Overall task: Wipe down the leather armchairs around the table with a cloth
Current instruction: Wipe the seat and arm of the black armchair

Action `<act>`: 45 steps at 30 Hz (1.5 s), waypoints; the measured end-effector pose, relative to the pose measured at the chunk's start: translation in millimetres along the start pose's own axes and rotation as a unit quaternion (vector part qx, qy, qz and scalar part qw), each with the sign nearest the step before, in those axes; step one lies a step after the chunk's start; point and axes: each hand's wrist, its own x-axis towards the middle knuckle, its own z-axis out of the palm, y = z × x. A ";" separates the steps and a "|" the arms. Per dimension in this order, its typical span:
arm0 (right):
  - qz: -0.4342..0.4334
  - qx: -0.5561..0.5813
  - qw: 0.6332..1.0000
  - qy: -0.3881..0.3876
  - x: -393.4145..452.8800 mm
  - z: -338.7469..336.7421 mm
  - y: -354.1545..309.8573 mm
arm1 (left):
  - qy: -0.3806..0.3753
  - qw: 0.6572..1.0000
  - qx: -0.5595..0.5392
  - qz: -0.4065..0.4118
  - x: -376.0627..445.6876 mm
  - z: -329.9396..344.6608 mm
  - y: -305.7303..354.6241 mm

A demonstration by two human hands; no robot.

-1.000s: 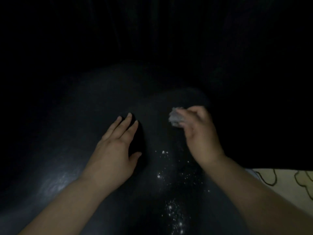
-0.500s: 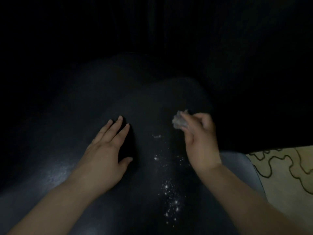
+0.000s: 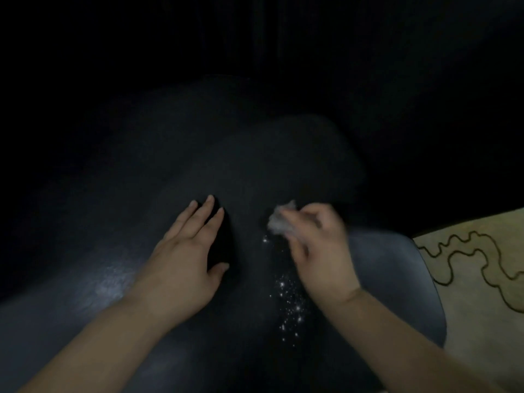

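A black leather armchair (image 3: 119, 222) fills most of the dim view. My left hand (image 3: 187, 251) rests flat on its leather with straight fingers. My right hand (image 3: 320, 251) holds a small crumpled grey-white cloth (image 3: 280, 219) in its fingertips and presses it on the leather, just right of the left hand. Bright wet specks (image 3: 292, 302) glint on the leather between my two wrists. The right hand is blurred by motion.
A pale floor with dark wavy lines (image 3: 482, 279) shows at the right edge, beside the armchair's grey rounded edge (image 3: 397, 268). Everything above and behind the armchair is too dark to make out.
My right hand with the cloth has slid left and toward me over the leather. The view has shifted, showing more of the pale floor at right. My left hand stays flat.
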 end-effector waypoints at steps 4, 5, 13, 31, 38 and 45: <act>-0.085 -0.027 0.993 -0.083 16.5 18.5 -22.0 | 0.001 1.000 -0.001 0.009 -7.9 5.5 4.2; -0.057 -0.024 0.996 -0.066 26.3 17.8 -17.8 | 0.001 1.000 0.001 0.010 -10.3 6.1 3.7; -0.014 -0.005 1.000 0.000 -35.5 7.1 -12.8 | -0.001 1.000 0.009 0.008 -19.8 7.6 3.2; -0.054 -0.006 0.997 -0.046 -21.3 16.8 -27.2 | 0.001 1.000 0.026 0.017 -30.9 15.9 10.4; 0.034 -0.020 0.998 0.052 -65.8 -1.9 -3.9 | 0.003 0.999 0.037 0.011 -47.4 14.0 2.6; -0.024 -0.033 0.999 -0.014 -22.7 12.0 -31.3 | -0.008 0.999 0.037 0.014 -60.8 19.3 6.9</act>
